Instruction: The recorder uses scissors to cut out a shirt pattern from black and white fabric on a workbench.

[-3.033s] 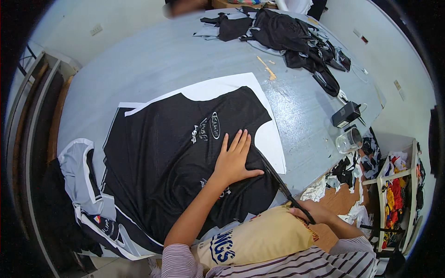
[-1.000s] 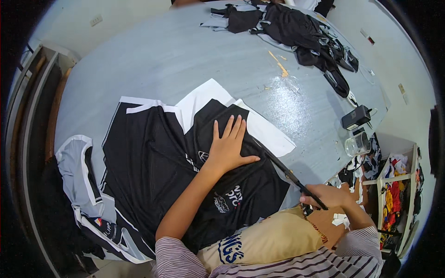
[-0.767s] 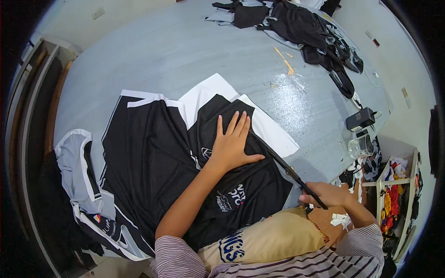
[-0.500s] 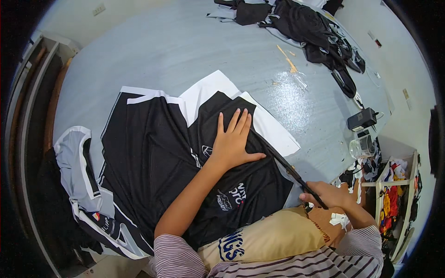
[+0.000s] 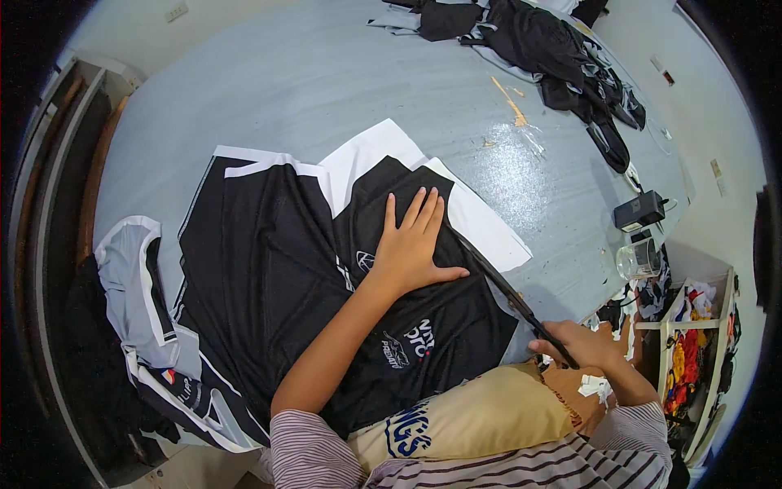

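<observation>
A black jersey panel with white printed marks lies over white paper or cloth pieces on the grey table. My left hand rests flat on the panel, fingers spread toward the far side and thumb out to the right. Closed around the handles of long dark scissors, my right hand is at the panel's right edge. The blades are seen edge-on and run along that edge, up to the right of my left thumb. Next to this panel on the left is a wider black fabric piece with white borders.
A grey, black and white garment hangs at the table's left edge. Dark clothes are heaped at the far right. A black adapter and a clear container stand on the right. Below them, a shelf holds colourful scraps.
The whole view has shifted very slightly. My left hand stays flat on the panel, and my right hand keeps its hold on the scissors in nearly the same place.
</observation>
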A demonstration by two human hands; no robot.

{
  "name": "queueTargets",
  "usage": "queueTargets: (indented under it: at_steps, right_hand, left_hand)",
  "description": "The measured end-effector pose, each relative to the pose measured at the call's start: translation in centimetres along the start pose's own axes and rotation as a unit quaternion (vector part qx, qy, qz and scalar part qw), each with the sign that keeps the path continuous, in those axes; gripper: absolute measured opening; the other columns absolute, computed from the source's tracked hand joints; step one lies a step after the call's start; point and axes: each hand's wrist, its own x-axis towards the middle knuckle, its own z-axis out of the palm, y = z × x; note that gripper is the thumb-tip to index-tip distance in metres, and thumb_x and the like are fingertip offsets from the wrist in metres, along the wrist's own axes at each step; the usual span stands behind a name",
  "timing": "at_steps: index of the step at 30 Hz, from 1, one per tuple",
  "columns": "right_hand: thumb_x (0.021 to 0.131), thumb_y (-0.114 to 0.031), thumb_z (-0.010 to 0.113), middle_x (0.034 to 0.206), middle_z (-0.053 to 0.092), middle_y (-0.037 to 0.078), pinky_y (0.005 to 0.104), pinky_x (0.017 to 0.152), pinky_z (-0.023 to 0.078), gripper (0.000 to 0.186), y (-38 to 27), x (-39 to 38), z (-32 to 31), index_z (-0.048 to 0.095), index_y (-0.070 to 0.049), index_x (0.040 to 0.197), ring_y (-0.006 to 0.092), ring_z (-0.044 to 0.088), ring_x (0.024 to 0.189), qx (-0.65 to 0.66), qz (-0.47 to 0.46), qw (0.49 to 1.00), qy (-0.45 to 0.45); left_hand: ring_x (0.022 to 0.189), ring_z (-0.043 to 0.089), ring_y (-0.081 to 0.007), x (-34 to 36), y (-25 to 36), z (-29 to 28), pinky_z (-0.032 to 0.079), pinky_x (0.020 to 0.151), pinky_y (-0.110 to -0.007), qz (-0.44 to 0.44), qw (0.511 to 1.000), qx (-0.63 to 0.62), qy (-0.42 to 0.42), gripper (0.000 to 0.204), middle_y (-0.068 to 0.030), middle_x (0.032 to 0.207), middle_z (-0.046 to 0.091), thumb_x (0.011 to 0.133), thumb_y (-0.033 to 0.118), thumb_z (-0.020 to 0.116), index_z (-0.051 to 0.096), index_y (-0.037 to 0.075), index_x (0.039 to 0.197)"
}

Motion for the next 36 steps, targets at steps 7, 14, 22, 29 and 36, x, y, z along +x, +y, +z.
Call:
queueTargets:
  at_steps: [7,14,22,29,36]
  right_hand:
    - [0.093,-0.043,0.050,0.054,0.054,0.012,0.0337,0.048,0.044,0.048,-0.2,-0.2,0.0,0.051,0.002,0.076,0.0235,0.058,0.049,0.011,0.062,0.998,-0.023]
    - [0.092,-0.053,0.043,0.059,0.058,0.008,0.0314,0.053,0.046,0.055,-0.6,0.0,-0.9,0.052,0.000,0.083,0.0217,0.060,0.054,0.039,0.054,0.996,-0.058]
    - [0.090,-0.058,0.043,0.060,0.057,0.015,0.0367,0.056,0.046,0.063,-3.1,2.4,-1.9,0.053,0.004,0.085,0.0291,0.060,0.059,0.039,0.051,0.996,-0.058]
    - [0.091,-0.055,0.043,0.059,0.055,0.017,0.0374,0.057,0.045,0.060,-3.9,2.8,-1.6,0.052,0.004,0.079,0.0298,0.059,0.060,0.048,0.049,0.997,-0.038]
    - [0.091,-0.053,0.045,0.057,0.052,0.018,0.0399,0.055,0.043,0.059,-3.5,2.7,-0.9,0.050,0.004,0.077,0.0319,0.056,0.056,0.040,0.031,0.999,0.003]
  left_hand:
    - [0.138,0.023,-0.0279,-0.1,0.1,0.0,0.005,0.109,-0.057,-0.002,1.000,0.003,0.006,0.111,-0.0185,0.145,0.030,0.064,0.075,0.057,0.034,-0.006,0.136]
    - [0.136,0.025,-0.0283,0.4,-0.9,0.2,0.011,0.111,-0.051,-0.010,0.999,-0.032,-0.001,0.096,-0.0149,0.143,0.035,0.068,0.070,0.059,0.043,0.000,0.132]
    - [0.136,0.024,-0.0286,0.2,-1.5,0.0,0.010,0.111,-0.051,-0.011,0.999,-0.016,0.035,0.098,-0.0137,0.142,0.036,0.066,0.069,0.060,0.044,-0.001,0.132]
    - [0.136,0.025,-0.0291,0.1,-1.7,0.5,0.008,0.110,-0.055,-0.016,0.999,-0.006,0.051,0.106,-0.0152,0.142,0.036,0.063,0.074,0.058,0.041,-0.005,0.132]
    - [0.136,0.023,-0.0313,-0.2,-1.5,0.7,0.006,0.106,-0.064,-0.033,0.997,0.015,0.066,0.110,-0.0164,0.143,0.035,0.061,0.076,0.057,0.039,-0.005,0.133]
